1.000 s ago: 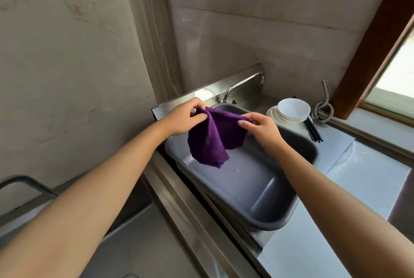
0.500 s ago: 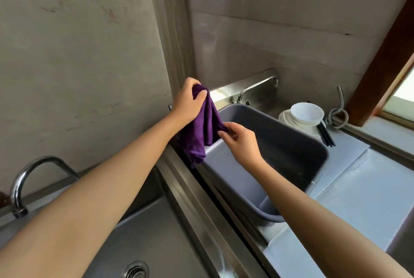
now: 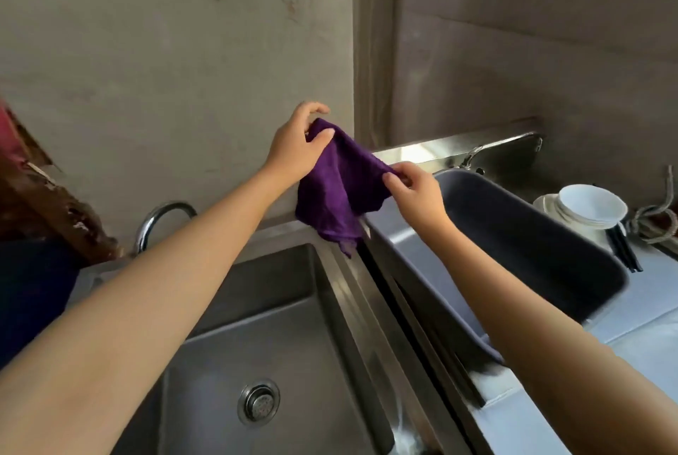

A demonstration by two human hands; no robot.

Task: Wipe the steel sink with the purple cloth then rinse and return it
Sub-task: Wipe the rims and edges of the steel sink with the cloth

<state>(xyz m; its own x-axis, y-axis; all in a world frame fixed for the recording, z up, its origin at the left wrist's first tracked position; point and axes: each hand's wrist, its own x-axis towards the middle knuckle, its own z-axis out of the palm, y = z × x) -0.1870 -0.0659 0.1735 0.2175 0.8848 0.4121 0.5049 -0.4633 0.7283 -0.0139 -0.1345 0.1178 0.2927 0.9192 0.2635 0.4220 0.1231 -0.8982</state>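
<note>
The purple cloth [image 3: 339, 187] hangs in the air above the back right corner of the steel sink [image 3: 279, 337]. My left hand [image 3: 295, 146] pinches its top left corner, and my right hand [image 3: 416, 194] pinches its right edge, so the cloth is stretched between them with its lower part dangling. The sink lies below, with a round drain [image 3: 258, 402] in its floor and a curved chrome tap [image 3: 157, 221] at its back left.
A grey plastic tub [image 3: 521, 253] sits to the right of the sink, under a second tap [image 3: 495, 148]. White bowls and plates [image 3: 587, 210], black chopsticks [image 3: 623, 251] and a coiled hose [image 3: 656, 216] are at the far right. Walls stand close behind.
Both hands have carried the cloth leftward from over the grey tub to over the steel sink's corner. My view has swung left, showing the sink and its drain.
</note>
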